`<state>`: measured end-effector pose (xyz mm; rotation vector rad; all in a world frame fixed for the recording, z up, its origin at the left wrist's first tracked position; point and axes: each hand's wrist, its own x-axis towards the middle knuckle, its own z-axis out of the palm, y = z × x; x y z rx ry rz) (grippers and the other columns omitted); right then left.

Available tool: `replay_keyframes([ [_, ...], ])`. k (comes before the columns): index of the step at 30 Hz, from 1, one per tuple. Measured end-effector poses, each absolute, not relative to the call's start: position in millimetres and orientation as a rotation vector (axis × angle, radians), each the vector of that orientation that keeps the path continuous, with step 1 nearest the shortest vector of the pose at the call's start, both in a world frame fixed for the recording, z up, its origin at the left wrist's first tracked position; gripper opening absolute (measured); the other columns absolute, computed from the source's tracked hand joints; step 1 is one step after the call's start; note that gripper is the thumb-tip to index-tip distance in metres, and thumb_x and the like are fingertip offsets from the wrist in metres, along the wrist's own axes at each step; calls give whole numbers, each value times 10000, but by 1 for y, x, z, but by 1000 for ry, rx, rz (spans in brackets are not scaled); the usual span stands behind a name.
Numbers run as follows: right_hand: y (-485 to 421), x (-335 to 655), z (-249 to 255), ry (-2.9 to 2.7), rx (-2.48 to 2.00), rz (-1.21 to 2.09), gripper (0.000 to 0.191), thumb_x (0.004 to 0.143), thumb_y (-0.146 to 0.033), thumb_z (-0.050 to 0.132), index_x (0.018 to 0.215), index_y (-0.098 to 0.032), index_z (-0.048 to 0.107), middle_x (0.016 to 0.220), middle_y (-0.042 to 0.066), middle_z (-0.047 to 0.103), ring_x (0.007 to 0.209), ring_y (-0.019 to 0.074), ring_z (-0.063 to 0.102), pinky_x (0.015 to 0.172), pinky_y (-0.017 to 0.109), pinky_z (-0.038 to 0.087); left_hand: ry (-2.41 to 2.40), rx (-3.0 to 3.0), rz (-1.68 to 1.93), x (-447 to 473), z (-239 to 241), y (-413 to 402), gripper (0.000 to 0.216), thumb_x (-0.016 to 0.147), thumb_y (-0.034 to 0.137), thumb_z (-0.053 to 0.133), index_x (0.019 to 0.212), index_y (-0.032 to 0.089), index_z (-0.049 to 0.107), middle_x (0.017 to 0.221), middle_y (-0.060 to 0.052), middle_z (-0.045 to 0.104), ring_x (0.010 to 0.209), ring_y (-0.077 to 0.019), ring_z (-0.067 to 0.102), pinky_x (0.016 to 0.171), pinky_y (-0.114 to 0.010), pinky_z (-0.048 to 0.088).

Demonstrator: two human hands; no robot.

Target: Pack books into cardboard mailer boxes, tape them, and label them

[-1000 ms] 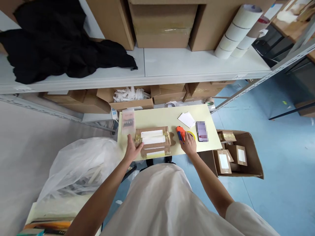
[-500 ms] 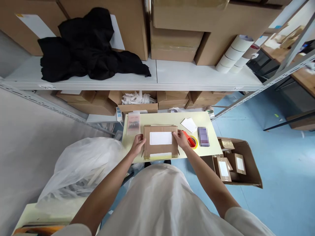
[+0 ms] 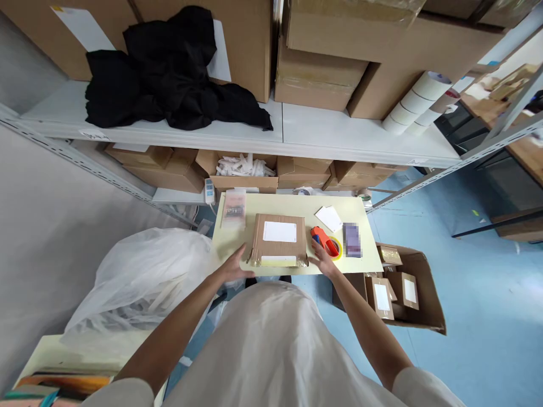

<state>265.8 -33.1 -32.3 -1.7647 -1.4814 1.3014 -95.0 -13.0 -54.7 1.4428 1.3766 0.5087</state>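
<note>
The cardboard parcel [image 3: 279,240] lies between two spread, empty hands, the left hand [image 3: 233,269] at its near-left corner, the right hand [image 3: 320,262] at its near-right corner, both about equally close.

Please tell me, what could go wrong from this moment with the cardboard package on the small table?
1. The cardboard package lies close to the near edge of the table. A pull from the left hand or the right hand, both at its near corners, might slide it off.
2. The tape dispenser sits right beside the right hand, so its cutting edge could perhaps nick a finger.
</note>
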Motion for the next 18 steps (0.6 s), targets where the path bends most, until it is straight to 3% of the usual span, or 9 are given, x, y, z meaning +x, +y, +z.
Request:
replay_keyframes([
  [3,-56,263,-47,-1628,-1763,1206,863,594,-321,720,1374,-184,378,1405,166,429,1275,316,433,1005,505,393,1435,1603,509,-90,-63,-31,924,503,366,785,1331,153,435,1388,-160,468,1272,-320,442,1064,-448,335],
  [7,-53,251,-40,-1606,-1687,1072,471,741,-247,553,1205,-167,541,1099,136,647,993,255,626,870,448,498,1550,1578,638,-71,-52,-30,385,799,321,485,1136,164,585,1052,-114,687,940,-231,652,854,-369,490],
  [11,-22,258,-11,-1468,-1724,887,371,825,-287,440,1155,-165,558,999,107,680,914,236,640,806,400,518,1649,1590,889,-70,-24,-6,325,849,376,416,1021,172,601,906,-85,694,815,-197,652,757,-312,497],
  [15,6,268,1,-1491,-1875,774,380,830,-328,422,1158,-180,545,942,72,677,874,223,628,785,381,505,1836,1546,828,-66,-7,28,294,821,337,489,1045,166,569,693,-30,632,657,-182,613,678,-311,491],
  [18,13,265,1,-1527,-1934,694,395,832,-320,411,1181,-172,522,999,96,650,913,232,603,805,396,488,1921,1540,792,-57,-2,41,316,783,283,551,1074,161,548,763,-47,628,727,-205,619,710,-351,491],
])
